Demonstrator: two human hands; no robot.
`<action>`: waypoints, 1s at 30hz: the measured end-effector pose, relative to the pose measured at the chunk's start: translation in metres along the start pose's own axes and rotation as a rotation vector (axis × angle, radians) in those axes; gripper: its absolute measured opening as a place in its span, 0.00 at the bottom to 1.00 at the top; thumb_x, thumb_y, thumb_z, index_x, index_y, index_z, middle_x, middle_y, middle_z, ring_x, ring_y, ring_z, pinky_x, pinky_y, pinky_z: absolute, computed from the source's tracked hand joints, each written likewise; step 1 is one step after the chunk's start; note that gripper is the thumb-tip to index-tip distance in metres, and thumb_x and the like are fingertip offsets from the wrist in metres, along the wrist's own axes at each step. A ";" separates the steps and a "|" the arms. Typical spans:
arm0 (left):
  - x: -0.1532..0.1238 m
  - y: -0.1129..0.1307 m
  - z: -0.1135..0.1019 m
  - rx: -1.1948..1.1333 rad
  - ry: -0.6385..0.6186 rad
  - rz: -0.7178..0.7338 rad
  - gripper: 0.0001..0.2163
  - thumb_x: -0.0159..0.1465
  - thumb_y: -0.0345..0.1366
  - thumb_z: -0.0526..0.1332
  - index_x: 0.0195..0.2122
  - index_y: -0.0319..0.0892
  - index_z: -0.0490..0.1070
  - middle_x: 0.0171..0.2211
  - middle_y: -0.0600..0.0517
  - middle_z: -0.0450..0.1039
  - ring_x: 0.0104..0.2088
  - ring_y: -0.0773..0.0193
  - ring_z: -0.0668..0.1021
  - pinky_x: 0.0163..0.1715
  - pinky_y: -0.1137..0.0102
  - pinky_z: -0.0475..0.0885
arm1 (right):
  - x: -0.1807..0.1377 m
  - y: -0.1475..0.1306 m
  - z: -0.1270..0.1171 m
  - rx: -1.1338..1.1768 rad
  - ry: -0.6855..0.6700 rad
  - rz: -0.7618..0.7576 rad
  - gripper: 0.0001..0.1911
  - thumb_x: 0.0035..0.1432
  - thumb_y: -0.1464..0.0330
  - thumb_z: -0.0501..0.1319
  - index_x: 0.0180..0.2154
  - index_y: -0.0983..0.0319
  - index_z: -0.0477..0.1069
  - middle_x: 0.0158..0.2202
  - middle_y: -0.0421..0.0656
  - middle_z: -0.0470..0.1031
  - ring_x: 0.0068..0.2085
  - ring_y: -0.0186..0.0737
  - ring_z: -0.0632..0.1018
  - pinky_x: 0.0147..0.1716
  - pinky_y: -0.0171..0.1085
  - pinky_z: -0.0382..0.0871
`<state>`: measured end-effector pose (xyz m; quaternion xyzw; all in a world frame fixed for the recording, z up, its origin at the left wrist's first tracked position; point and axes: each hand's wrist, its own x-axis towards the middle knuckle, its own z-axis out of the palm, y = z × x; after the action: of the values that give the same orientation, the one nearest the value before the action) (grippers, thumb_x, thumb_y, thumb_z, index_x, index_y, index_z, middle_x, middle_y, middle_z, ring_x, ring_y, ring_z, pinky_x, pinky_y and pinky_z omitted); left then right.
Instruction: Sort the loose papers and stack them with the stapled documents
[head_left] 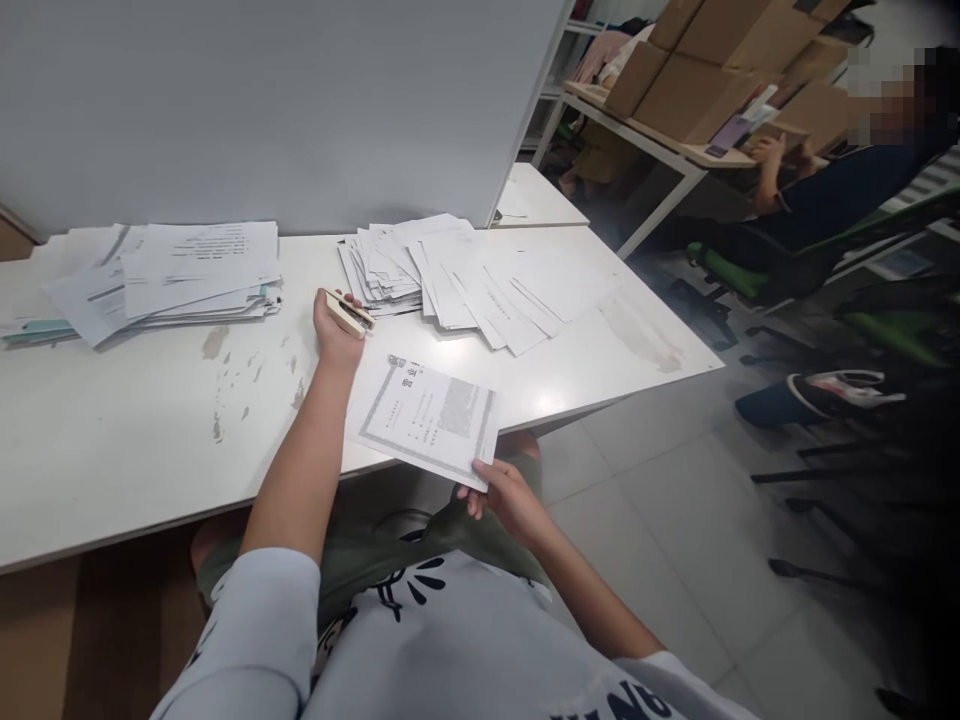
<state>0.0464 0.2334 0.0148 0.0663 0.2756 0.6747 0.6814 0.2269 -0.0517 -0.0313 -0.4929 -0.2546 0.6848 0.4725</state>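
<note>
Pale shirt point(420, 650) fills the near side, and beyond it the table point(112, 440) bears a left stack point(202, 255) and a fanned right pile point(446, 262). The page point(420, 415) overhangs the table's near edge, its near right corner pinched by the right hand point(511, 497), a one-corner hold that could let it sag or crease. The left hand point(337, 338) curls round the stapler point(346, 318) beside the right pile, where a knock could scatter that pile.

fine print on sheet point(424, 425) illegible, cardboard boxes point(694, 95) cut off above, co-worker's head point(900, 97) pixelated
</note>
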 end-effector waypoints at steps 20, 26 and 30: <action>0.001 -0.001 -0.003 -0.025 -0.029 -0.043 0.12 0.64 0.45 0.56 0.29 0.43 0.63 0.21 0.56 0.68 0.21 0.69 0.73 0.23 0.74 0.67 | 0.010 0.017 0.022 0.074 0.070 -0.025 0.22 0.42 0.59 0.74 0.37 0.64 0.73 0.26 0.41 0.73 0.23 0.34 0.69 0.24 0.35 0.66; 0.001 0.009 -0.001 -0.065 -0.017 -0.096 0.12 0.65 0.45 0.53 0.29 0.43 0.62 0.20 0.56 0.67 0.20 0.69 0.73 0.23 0.74 0.67 | 0.008 0.021 0.023 0.087 0.142 -0.047 0.22 0.40 0.59 0.74 0.36 0.63 0.73 0.26 0.40 0.73 0.22 0.32 0.67 0.23 0.35 0.67; 0.004 0.013 -0.003 -0.062 -0.040 -0.131 0.12 0.65 0.45 0.53 0.30 0.43 0.62 0.21 0.55 0.67 0.21 0.68 0.73 0.22 0.73 0.67 | 0.008 0.023 0.015 0.084 0.215 -0.106 0.19 0.42 0.59 0.73 0.33 0.61 0.72 0.22 0.39 0.70 0.22 0.34 0.67 0.23 0.36 0.67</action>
<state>0.0331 0.2374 0.0174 0.0405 0.2450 0.6356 0.7310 0.2035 -0.0525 -0.0472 -0.5290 -0.1992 0.6120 0.5531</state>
